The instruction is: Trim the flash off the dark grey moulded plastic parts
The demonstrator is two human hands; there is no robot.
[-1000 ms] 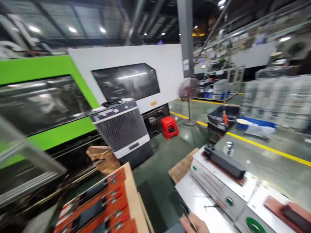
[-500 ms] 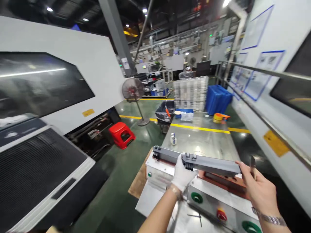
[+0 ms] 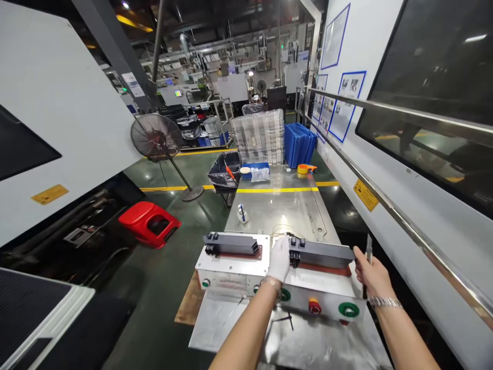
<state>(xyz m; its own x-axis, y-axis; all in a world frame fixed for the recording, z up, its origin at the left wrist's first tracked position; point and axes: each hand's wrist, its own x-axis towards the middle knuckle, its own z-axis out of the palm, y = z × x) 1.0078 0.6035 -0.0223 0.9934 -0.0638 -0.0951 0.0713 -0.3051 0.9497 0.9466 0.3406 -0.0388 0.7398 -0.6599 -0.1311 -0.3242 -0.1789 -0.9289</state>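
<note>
The long grey moulded part (image 3: 323, 253) was gripped at its ends by the gloved left hand (image 3: 279, 259) and bare right hand (image 3: 370, 275), seemingly being seated on the right fixture (image 3: 323, 285); level lowering seemed required. Beyond, a second part (image 3: 231, 244) lay fixtured.

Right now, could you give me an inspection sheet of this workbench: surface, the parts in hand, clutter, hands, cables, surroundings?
Surface: steel table, shiny, with a white fixture box at its near end.
Job's things: long grey part held over the right fixture; second grey part lies on the left fixture.
Clutter: small bottle, tape roll, blue tray.
Hands: left hand, gloved, grips the part's left end; right hand, bare, holds its right end and a thin tool.
Cables: thin wire loop behind the fixtures.
Surroundings: red stool, standing fan, bin, blue crates.
</note>
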